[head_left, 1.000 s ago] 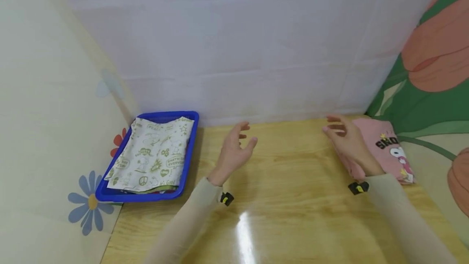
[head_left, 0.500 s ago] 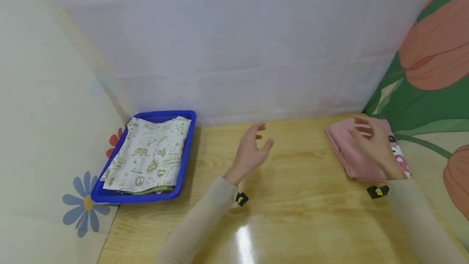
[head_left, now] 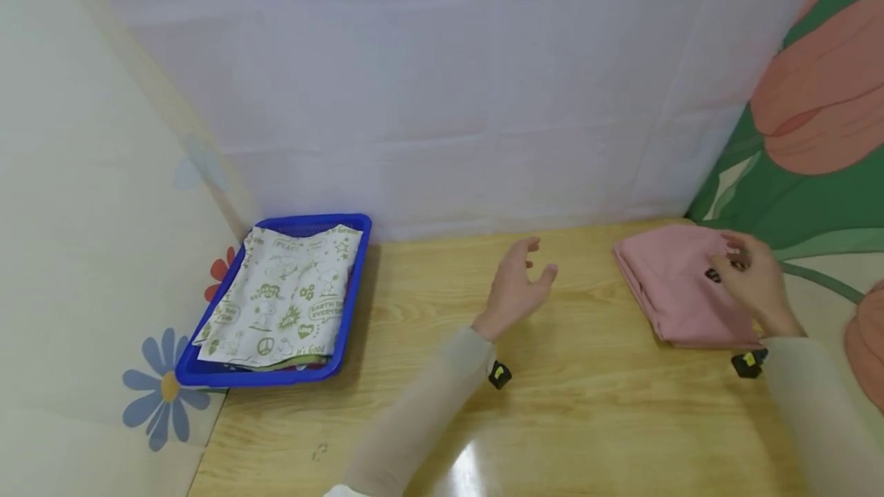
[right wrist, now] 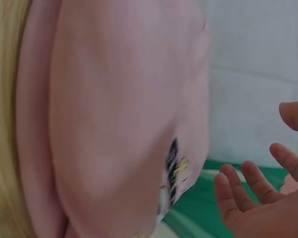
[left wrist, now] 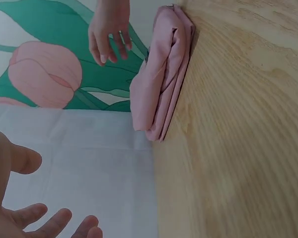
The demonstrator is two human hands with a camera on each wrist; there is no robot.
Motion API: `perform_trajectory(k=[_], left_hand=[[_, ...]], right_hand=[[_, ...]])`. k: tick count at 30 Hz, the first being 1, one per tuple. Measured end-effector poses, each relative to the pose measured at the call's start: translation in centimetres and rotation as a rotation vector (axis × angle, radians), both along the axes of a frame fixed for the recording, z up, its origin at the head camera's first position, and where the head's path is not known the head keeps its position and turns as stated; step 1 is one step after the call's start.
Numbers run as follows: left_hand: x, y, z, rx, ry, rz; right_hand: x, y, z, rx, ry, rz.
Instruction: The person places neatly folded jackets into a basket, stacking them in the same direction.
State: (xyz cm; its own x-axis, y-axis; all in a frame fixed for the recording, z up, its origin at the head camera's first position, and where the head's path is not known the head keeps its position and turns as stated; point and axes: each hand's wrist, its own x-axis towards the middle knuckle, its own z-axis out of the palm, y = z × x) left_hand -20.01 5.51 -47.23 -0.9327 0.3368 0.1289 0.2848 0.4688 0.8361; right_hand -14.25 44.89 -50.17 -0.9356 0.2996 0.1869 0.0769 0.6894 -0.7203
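A folded pink cloth garment [head_left: 666, 282] with a dark printed design lies at the right of the wooden table. Above its right part hovers my right hand [head_left: 756, 282], fingers loosely bent and holding nothing; the right wrist view shows a gap between the fingers [right wrist: 258, 186] and the cloth. My left hand [head_left: 518, 290] is over the middle of the table, left of the garment, with thumb and fingers apart and nothing in it. The left wrist view shows the garment [left wrist: 161, 74] side-on, its layers stacked, the right hand [left wrist: 109, 29] above it.
A blue plastic basket [head_left: 181, 366] stands at the left with a folded white printed cloth [head_left: 283, 297] on top of other fabric. A pale sheet [head_left: 442, 98] hangs behind the wooden table [head_left: 580, 405]. A flower-patterned panel [head_left: 829, 198] borders the right side.
Both hands have moved to the right, the right one passing over the pink garment and the left one toward it. The garment and basket stay in place.
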Motion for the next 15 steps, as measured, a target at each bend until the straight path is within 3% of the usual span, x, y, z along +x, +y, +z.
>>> perform_trajectory(k=[7, 15], left_hand=[[-0.3, 4.1, -2.4, 0.0, -0.021, 0.009], [0.7, 7.9, -3.8, -0.046, -0.082, 0.018]], right_hand=[[0.0, 2.1, -1.0, 0.009, -0.067, -0.026], [-0.4, 3.6, -1.8, 0.065, -0.183, 0.004]])
